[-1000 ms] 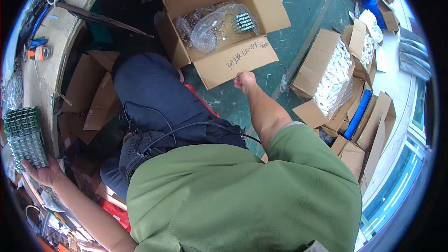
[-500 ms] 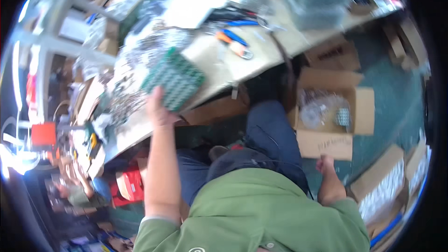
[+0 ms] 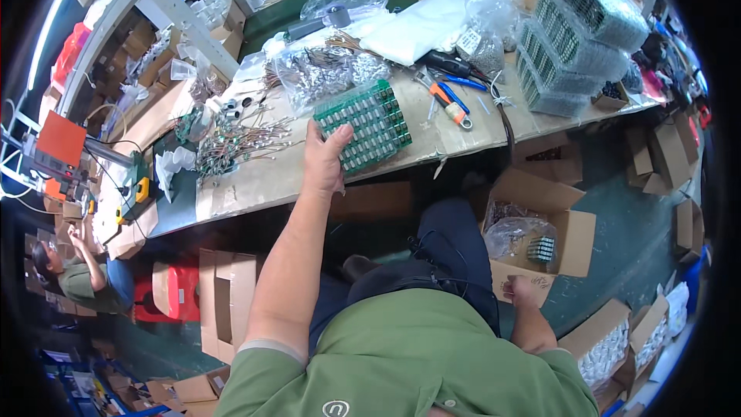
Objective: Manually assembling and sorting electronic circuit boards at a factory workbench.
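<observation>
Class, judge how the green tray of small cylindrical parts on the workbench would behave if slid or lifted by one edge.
The green tray looks flat and rigid, so it should slide without bending. Its many upright parts probably make it heavy for its size. Lifted by the one edge under the left hand, it could tilt and spill parts if they sit loose.

1. Your green tray (image 3: pixel 364 125) looks like matt plastic, though blur makes that uncertain.
2. Your worktop (image 3: pixel 262 181) is pale, worn and matt.
3. Beside you, the box (image 3: pixel 567 235) is plain brown cardboard holding a glossy clear bag (image 3: pixel 519 238).
</observation>
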The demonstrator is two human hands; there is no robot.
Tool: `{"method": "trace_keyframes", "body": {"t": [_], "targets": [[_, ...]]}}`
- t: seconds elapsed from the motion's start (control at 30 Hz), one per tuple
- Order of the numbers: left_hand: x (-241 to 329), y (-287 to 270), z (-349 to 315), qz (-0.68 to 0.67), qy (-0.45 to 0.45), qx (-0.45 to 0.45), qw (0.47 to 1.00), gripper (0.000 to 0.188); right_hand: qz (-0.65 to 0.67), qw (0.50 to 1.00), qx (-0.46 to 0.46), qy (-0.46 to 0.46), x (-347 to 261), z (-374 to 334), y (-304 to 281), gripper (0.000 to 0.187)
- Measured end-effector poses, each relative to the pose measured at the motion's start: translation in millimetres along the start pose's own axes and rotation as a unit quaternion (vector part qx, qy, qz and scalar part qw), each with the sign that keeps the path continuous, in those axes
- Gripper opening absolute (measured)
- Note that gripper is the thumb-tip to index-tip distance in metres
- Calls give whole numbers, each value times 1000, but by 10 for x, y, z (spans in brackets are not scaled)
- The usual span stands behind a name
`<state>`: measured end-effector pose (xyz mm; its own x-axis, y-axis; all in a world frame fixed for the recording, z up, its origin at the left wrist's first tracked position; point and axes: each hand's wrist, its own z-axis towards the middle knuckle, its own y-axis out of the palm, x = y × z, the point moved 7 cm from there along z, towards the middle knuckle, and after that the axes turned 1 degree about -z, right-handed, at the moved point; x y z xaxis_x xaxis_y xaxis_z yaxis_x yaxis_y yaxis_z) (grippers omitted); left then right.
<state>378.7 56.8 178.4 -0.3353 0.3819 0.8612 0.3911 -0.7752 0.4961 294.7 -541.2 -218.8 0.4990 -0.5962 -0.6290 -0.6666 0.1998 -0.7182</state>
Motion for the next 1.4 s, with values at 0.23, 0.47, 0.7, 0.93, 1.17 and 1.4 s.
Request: {"method": "trace_keyframes", "body": {"t": [0.23,0.47,0.7,0.93,1.17,1.4], "targets": [[-6,11,-13,2,-6,-25,1000,51,-50,998,9,24,-139,261,-55,27],[-14,8,3,-3,1,-40,999,51,-77,996,9,47,-98,148,34,27],[-23,111,-13,-19,-1,-45,999,54,-94,992,25,81,-36,144,27,28],[25,-37,-56,45,17,-11,999,51,-133,970,82,186,38,321,95,28],[-22,-1,-10,32,28,-51,998,52,-164,959,89,215,108,401,-42,28],[-20,-74,-29,49,30,-47,997,54,-191,958,70,204,150,534,-199,28]]}}
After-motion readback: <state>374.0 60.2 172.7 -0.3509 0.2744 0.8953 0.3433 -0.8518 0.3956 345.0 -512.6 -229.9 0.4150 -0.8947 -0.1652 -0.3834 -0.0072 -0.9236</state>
